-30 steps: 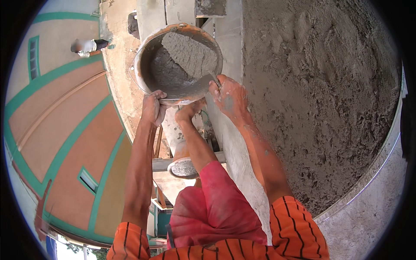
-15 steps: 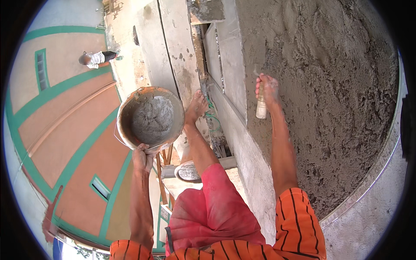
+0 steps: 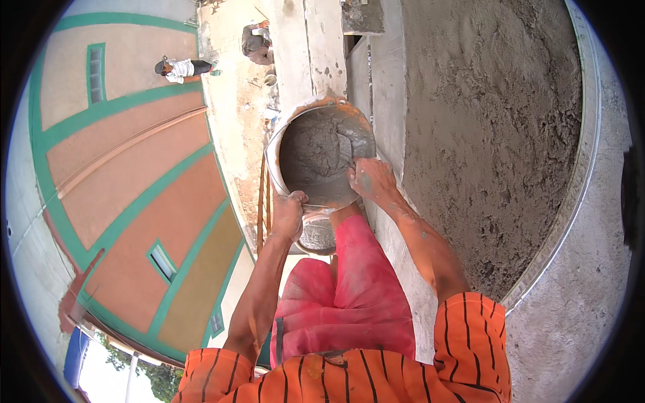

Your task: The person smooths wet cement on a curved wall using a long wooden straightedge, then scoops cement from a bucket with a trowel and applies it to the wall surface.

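Head view, looking down from height. Largest: broad slab of wet grey mortar (image 3: 497,134), rough, lumpy, unlevelled, filling the right side up to a curved metal edging strip (image 3: 583,168); spreading judged well advanced, smoothing not yet done. Next: smooth concrete parapet (image 3: 386,87) along the slab's left edge, with a pale lower ledge (image 3: 235,101) beyond, speckled and dusty. Far below left: orange wall with green trim (image 3: 121,168). Round metal pan (image 3: 322,158) held over the parapet's left edge, tipped toward the camera, dented rim, inside coated with a thin grey smear only; judged nearly emptied, refill outstanding. Left hand (image 3: 287,216) clenched on the pan's lower rim. Right hand (image 3: 371,180) gripping the rim's right side, mortar-stained. Pink shorts (image 3: 349,295) and orange striped shirt (image 3: 363,376) at lower edge. Smallest: two other people (image 3: 180,68) on the ledge's far end, too small to detail.
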A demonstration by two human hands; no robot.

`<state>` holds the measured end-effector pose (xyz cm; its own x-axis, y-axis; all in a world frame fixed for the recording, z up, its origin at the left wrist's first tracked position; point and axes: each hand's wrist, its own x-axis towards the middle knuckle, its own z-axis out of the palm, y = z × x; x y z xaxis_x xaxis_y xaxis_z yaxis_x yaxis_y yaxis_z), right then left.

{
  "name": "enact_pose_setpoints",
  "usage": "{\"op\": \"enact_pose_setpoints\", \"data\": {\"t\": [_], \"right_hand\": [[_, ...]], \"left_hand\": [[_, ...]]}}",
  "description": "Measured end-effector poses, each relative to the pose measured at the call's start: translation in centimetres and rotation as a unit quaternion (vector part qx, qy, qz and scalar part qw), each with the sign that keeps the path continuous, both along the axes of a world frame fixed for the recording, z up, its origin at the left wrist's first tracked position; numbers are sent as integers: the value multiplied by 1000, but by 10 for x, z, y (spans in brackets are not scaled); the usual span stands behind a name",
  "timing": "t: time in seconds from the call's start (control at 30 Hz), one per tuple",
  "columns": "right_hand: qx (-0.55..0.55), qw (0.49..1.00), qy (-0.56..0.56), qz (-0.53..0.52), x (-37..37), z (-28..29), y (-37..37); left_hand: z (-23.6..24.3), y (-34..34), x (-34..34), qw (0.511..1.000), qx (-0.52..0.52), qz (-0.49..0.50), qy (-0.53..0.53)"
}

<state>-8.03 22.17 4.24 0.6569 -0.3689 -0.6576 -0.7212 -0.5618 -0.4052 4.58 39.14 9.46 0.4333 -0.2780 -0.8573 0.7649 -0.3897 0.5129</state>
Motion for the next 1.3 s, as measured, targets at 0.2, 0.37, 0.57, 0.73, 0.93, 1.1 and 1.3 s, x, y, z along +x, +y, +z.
{"op": "enact_pose_setpoints", "data": {"t": [0.2, 0.37, 0.57, 0.73, 0.93, 1.1, 1.3], "right_hand": [[22, 993, 2, -114, -17, 56, -22], [-88, 982, -86, -143, 2, 19, -25], [-26, 970, -180, -163, 44, 54, 9], [369, 859, -245, -258, 50, 61, 13], [426, 757, -99, -484, -49, -21, -118], [94, 791, -214, -566, -112, 128, -101], [-126, 977, 58, -164, -84, 173, -59]], "left_hand": [[0, 6, 27, 1000, -6, -8, -12], [-4, -1, 37, 993, -102, 41, -38], [-13, 36, 49, 990, -85, 115, -16], [-2, 43, 57, 985, -35, 168, 1], [3, 62, 56, 991, 30, 122, -49], [-15, 106, 44, 992, 11, 125, -17], [-4, 61, 13, 996, 38, 5, -84]]}}
